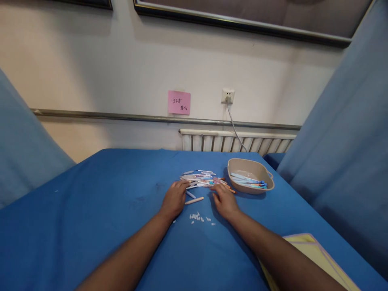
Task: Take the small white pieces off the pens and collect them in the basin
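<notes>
Both hands are working at the near edge of the pen pile [202, 178], right out in the middle of the blue tablecloth [106, 226]! Left hand [175, 199] is resting low on the cloth, its fingers bending loosely toward the pens; right hand [226, 201] is facing it from the other side, fingers reaching forward and half curled, thumb standing a little apart. Whether either one is gripping a pen, I'm not able to tell, as the fingertips are blending into the clutter.

And look at the directions! Most pens are lying flat, long axes running roughly left to right. Orange pens [232, 190] are slanting down to the right, just beside the right hand. Nearer the person, a peach pen [195, 200] is pointing its tapered end left, its other end tilting slightly farther away, while a lavender pen [190, 195] is slanting down to the right just behind it.

Closer in, small white bits [197, 217] are scattering the cloth, irregular and chip-like. Over to the right, a beige basin [242, 164], smooth and rounded at the corners, is holding blue-ended pens [247, 180], those ends pointing right. Down by the right forearm, a soft-looking yellow cloth [313, 252] is showing its lilac edging.
</notes>
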A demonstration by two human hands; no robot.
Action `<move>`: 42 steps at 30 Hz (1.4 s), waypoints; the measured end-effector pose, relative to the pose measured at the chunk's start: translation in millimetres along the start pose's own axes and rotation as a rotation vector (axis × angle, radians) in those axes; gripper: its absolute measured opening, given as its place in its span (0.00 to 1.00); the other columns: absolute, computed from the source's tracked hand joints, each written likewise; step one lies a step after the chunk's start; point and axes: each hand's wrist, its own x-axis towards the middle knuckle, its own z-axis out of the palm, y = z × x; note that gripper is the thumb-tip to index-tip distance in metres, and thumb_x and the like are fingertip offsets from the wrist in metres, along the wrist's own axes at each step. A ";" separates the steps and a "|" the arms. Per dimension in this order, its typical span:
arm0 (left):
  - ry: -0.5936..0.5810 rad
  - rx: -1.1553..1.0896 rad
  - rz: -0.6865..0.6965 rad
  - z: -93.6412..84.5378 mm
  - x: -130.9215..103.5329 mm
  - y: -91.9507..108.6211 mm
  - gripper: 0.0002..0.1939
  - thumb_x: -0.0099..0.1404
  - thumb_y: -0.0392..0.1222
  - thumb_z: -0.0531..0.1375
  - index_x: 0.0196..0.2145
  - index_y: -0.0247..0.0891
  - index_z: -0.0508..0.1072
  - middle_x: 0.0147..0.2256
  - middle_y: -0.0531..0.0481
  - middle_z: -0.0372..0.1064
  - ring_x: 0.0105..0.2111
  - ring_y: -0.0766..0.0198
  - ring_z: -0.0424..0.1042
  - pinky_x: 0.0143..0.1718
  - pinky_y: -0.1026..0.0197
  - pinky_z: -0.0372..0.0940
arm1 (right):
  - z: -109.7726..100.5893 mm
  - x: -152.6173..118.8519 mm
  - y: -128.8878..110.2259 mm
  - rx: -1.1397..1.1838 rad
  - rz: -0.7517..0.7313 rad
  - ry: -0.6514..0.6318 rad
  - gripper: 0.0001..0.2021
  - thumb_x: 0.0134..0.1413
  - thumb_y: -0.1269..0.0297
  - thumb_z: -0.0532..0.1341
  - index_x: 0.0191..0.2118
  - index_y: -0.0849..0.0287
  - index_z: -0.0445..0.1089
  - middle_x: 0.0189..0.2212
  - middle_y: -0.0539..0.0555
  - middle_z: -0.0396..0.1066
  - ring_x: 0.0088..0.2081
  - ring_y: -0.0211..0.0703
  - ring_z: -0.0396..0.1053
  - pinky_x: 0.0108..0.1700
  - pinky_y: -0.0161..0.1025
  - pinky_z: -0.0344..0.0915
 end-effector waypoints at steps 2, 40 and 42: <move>-0.010 0.020 -0.009 4.5 2.1 -3.1 0.17 0.65 0.34 0.48 0.50 0.40 0.67 0.53 0.47 0.63 0.53 0.56 0.59 0.54 0.51 0.56 | 6.7 20.7 -10.5 -0.116 -0.019 -0.082 0.14 0.54 0.70 0.53 0.47 0.57 0.67 0.45 0.56 0.68 0.49 0.47 0.61 0.53 0.43 0.53; -0.059 -0.215 -0.152 -13.9 -5.3 -8.6 0.14 0.66 0.46 0.51 0.46 0.42 0.71 0.43 0.48 0.72 0.43 0.60 0.70 0.46 0.57 0.63 | 17.2 -13.0 -1.1 0.663 0.445 -0.033 0.12 0.53 0.53 0.54 0.33 0.58 0.64 0.18 0.46 0.61 0.22 0.38 0.59 0.26 0.34 0.55; -0.037 -0.186 -0.166 -14.4 -4.2 -15.8 0.14 0.65 0.46 0.51 0.45 0.41 0.71 0.42 0.48 0.72 0.43 0.59 0.70 0.46 0.56 0.64 | 18.7 -13.2 -3.2 0.708 0.474 -0.040 0.12 0.52 0.54 0.55 0.35 0.58 0.62 0.18 0.45 0.62 0.22 0.37 0.61 0.26 0.34 0.56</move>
